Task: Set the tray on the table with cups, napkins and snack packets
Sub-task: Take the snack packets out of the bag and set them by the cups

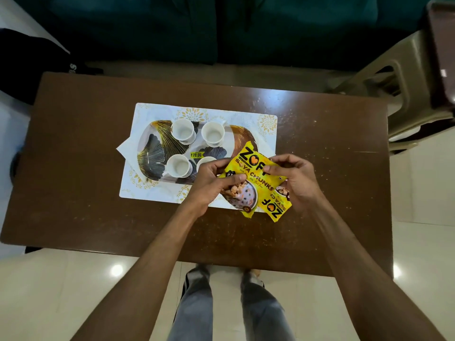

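- Nearest, at the bottom edge: two legs [197, 313] in grey trousers, standing on a pale glossy floor [73, 291], close to the near edge of the surface [73, 173].
- Two bare forearms stretched forward over this brown surface, coming together above its middle.
- Grasped by the left hand [211, 178]: a yellow packet [248, 173], taken at its left side, thumb pressed on the printed front, fingers curled behind.
- Also closed on the same packet, at its upper right edge: the right hand [295, 178], fingers bent over the top.
- Held tilted above the near right corner of the mat [152, 193] and the right end of the tray [151, 153]; "SOYA CHUNKS" readable on the front.
- Sticking out from behind it, low beside the right palm: a second packet [277, 207], same yellow kind, print upside down; not possible to tell which fingers hold it.
- Under the hands, the white mat with gold flowers, lying flat on the surface.
- On the mat, the rounded tray with gold and dark leaf pattern and a small yellow price sticker [196, 155].
- On the tray, four white cups, all upright: far left cup [183, 130], far right cup [213, 134], near left cup [177, 164], and near right cup [205, 160], partly hidden by the left hand.
- Showing from under the left end of the tray: a white napkin [123, 147].
- Beyond the surface: a dark green sofa [221, 28], a beige plastic chair [394, 77] at the far right, a black bag [29, 60] at the far left.
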`<action>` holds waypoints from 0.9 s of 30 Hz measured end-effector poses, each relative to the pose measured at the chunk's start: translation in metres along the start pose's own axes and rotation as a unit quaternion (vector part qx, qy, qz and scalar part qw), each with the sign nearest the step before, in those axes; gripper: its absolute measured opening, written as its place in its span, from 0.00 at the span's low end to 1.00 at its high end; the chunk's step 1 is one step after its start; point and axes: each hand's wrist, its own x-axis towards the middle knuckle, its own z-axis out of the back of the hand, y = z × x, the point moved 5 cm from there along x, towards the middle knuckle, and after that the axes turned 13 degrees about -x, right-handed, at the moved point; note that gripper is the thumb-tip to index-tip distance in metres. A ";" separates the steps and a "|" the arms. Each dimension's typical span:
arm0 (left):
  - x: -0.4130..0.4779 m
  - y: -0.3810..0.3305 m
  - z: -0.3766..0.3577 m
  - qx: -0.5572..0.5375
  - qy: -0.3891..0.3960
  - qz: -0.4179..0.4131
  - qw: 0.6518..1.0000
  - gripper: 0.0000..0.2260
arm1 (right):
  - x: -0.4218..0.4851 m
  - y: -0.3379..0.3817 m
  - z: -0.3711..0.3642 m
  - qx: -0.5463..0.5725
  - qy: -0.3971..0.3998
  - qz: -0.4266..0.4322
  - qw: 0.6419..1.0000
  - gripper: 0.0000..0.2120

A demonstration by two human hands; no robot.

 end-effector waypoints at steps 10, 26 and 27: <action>0.013 -0.024 -0.001 0.028 -0.019 -0.017 0.999 0.18 | 0.007 0.023 -0.008 -0.109 0.046 0.036 0.992 0.12; 0.011 -0.014 0.007 0.090 -0.237 -0.146 0.956 0.09 | 0.057 0.000 0.001 -0.179 -0.209 0.073 0.959 0.03; 0.010 -0.010 0.002 0.105 -0.224 -0.145 0.958 0.09 | 0.062 -0.001 -0.003 -0.203 -0.205 0.073 0.955 0.05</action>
